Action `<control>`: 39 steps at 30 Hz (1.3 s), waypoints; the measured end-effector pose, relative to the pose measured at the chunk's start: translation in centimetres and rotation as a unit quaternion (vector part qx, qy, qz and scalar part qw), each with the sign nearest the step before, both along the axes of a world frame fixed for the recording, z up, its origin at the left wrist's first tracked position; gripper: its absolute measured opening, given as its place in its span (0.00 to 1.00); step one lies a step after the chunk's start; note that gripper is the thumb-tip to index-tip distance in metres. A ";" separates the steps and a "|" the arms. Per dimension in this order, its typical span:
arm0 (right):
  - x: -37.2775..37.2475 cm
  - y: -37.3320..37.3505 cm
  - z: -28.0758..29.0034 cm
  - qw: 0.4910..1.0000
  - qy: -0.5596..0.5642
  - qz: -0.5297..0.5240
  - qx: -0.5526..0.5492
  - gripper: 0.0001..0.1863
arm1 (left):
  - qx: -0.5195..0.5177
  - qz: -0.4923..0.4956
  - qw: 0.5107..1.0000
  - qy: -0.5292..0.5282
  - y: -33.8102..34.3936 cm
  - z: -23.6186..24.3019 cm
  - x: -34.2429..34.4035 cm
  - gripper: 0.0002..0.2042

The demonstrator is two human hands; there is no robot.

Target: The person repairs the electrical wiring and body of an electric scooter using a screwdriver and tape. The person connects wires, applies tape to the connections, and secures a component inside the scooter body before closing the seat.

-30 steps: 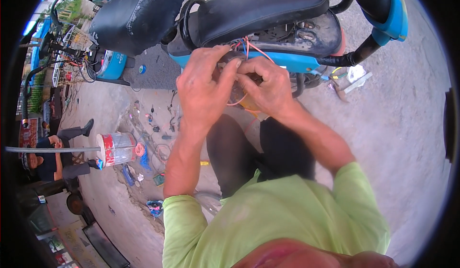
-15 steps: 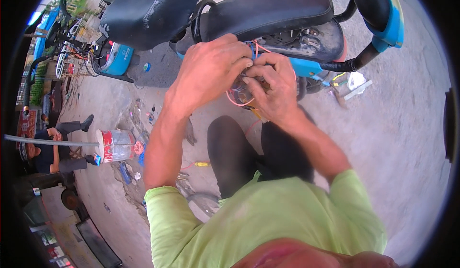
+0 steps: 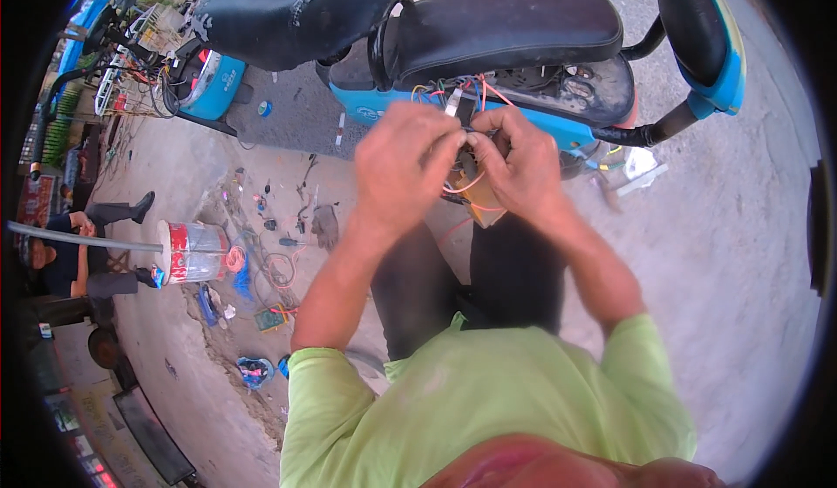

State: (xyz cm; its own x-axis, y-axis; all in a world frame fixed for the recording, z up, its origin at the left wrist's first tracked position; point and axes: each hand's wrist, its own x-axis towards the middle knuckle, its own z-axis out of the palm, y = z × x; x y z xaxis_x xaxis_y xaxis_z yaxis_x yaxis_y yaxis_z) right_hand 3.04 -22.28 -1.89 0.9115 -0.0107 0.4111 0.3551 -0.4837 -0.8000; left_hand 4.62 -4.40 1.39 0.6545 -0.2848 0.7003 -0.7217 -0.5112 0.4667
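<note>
My left hand [image 3: 408, 163] and my right hand [image 3: 521, 167] meet fingertip to fingertip beside the opened side of a blue electric scooter [image 3: 353, 104]. Both are closed in a pinch on a thin dark wire, whose ends are mostly hidden by the fingers. Pink-orange wires [image 3: 468, 187] loop below the fingertips. Behind them, more coloured wires [image 3: 497, 88] come out under the long black seat [image 3: 514, 30]. A brownish-yellow, box-like part [image 3: 486, 206] shows below my hands, by my knees.
A red-and-white bucket [image 3: 193, 251] stands to the left, near a seated person [image 3: 78, 257]. Tools, cables [image 3: 277, 266], a glove [image 3: 324, 226] and a green meter-like device [image 3: 272, 317] litter the ground. The scooter's backrest [image 3: 702, 43] juts out at far right.
The view has shifted, showing more ground at left. My hands have turned slightly, with fingertips still together; more of the wires and the brownish-yellow part now shows.
</note>
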 end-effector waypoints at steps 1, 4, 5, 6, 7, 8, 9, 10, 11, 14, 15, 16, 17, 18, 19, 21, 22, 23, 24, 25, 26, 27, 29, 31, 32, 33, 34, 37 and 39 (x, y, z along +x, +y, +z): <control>0.0 -0.1 0.3 1.000 0.011 0.010 -0.008 0.07 | 0.003 0.018 1.000 -0.016 0.0 -1.3 -0.7 0.10; 0.3 -0.3 0.5 0.999 0.021 0.032 -0.028 0.07 | -0.021 0.066 0.997 0.023 -0.7 -3.3 -2.1 0.13; 0.4 -0.3 0.6 0.998 0.019 0.041 -0.038 0.07 | -0.044 0.096 0.993 0.046 -0.8 -3.7 -2.3 0.15; 0.4 -0.3 0.7 0.998 0.020 0.043 -0.041 0.07 | -0.035 0.111 0.993 0.038 -0.8 -4.1 -2.3 0.17; 0.5 -0.1 1.0 0.998 0.032 0.050 -0.030 0.07 | -0.036 0.114 0.992 0.037 -0.8 -4.4 -2.3 0.17; 0.5 0.1 1.1 0.997 0.044 0.057 -0.019 0.06 | -0.046 0.125 0.991 0.029 -0.8 -4.7 -2.4 0.17; 0.6 0.3 1.1 0.997 0.044 0.060 -0.020 0.06 | -0.056 0.137 0.989 0.020 -0.9 -4.8 -2.4 0.17; 0.7 0.4 1.0 0.997 0.044 0.061 -0.010 0.07 | -0.057 0.139 0.988 0.020 -0.9 -4.8 -2.4 0.17; 0.7 0.5 0.9 0.997 0.044 0.063 0.001 0.07 | -0.050 0.145 0.988 0.012 -0.8 -4.8 -2.4 0.16; 0.6 0.5 0.9 0.996 0.072 0.058 0.006 0.07 | -0.030 0.157 0.987 -0.001 -1.0 -4.9 -2.4 0.17; 0.6 0.5 1.1 0.996 0.070 0.059 0.006 0.07 | -0.018 0.160 0.987 -0.005 -1.1 -4.9 -2.4 0.17; 0.6 0.4 1.3 0.993 0.087 0.071 0.026 0.07 | -0.019 0.161 0.987 -0.004 -1.1 -4.8 -2.4 0.17; 0.7 0.2 1.4 0.990 0.103 0.084 0.046 0.07 | -0.003 0.165 0.986 0.003 -1.2 -4.5 -2.4 0.16; 0.8 0.1 1.3 0.990 0.104 0.083 0.045 0.07 | 0.013 0.170 0.985 0.009 -1.2 -4.4 -2.4 0.15; 0.9 0.1 1.4 0.991 0.098 0.089 0.035 0.08 | 0.013 0.170 0.985 0.009 -1.2 -4.6 -2.5 0.15; 1.0 0.0 1.3 0.991 0.092 0.094 0.025 0.08 | -0.151 0.133 0.969 0.142 -1.4 -5.3 -2.5 0.12; 1.1 -0.1 1.2 0.989 0.099 0.102 0.037 0.08 | -0.151 0.133 0.969 0.142 -1.3 -5.3 -2.5 0.12; 1.1 -0.2 1.1 0.987 0.106 0.110 0.049 0.09 | -0.196 0.109 0.958 0.178 -1.1 -5.4 -2.5 0.11; 1.2 -0.3 1.1 0.987 0.106 0.110 0.049 0.09 | -0.240 0.084 0.943 0.213 -1.0 -5.3 -2.5 0.11; 1.2 -0.3 1.0 0.988 0.105 0.105 0.046 0.08 | -0.240 0.084 0.943 0.214 -0.8 -5.3 -2.6 0.11; 1.1 -0.3 1.0 0.988 0.105 0.101 0.042 0.08 | -0.232 0.089 0.943 0.221 -0.7 -5.3 -2.8 0.11; 1.0 -0.2 1.0 0.988 0.105 0.101 0.043 0.08 | -0.224 0.094 0.943 0.229 -0.5 -5.2 -3.0 0.10; 0.8 -0.2 0.9 0.992 0.109 0.065 0.008 0.07 | -0.145 0.114 0.969 0.164 -0.4 -4.5 -3.6 0.11; 0.8 -0.1 0.6 0.994 0.093 0.058 0.000 0.06 | -0.064 0.136 0.984 0.097 -0.4 -4.0 -3.8 0.11; 0.8 -0.1 0.4 0.996 0.077 0.053 -0.009 0.06 | -0.041 0.141 0.987 0.071 -0.3 -3.8 -3.9 0.11; 0.7 0.0 0.4 0.996 0.078 0.053 -0.007 0.06 | -0.018 0.146 0.988 0.044 -0.2 -3.6 -4.0 0.11; 0.6 0.0 0.3 0.997 0.055 0.054 -0.008 0.05 | -0.016 0.145 0.988 0.045 0.1 -3.7 -4.0 0.11; 0.5 0.0 0.2 0.998 0.020 0.055 -0.008 0.05 | 0.107 0.125 0.986 -0.029 0.9 -4.0 -4.1 0.11; 0.5 0.0 0.0 0.998 0.008 0.055 -0.008 0.05 | 0.048 0.124 0.991 0.026 0.8 -3.6 -4.8 0.11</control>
State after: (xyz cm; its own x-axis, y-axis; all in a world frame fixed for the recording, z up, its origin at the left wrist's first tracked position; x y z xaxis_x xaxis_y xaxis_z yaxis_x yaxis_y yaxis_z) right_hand 3.50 -22.30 -1.88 0.9131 0.0962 0.3963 0.3943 -0.4561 -0.7978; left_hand -0.22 -3.58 -2.17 0.7471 -0.1748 0.6413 -0.5452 -0.7130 0.4408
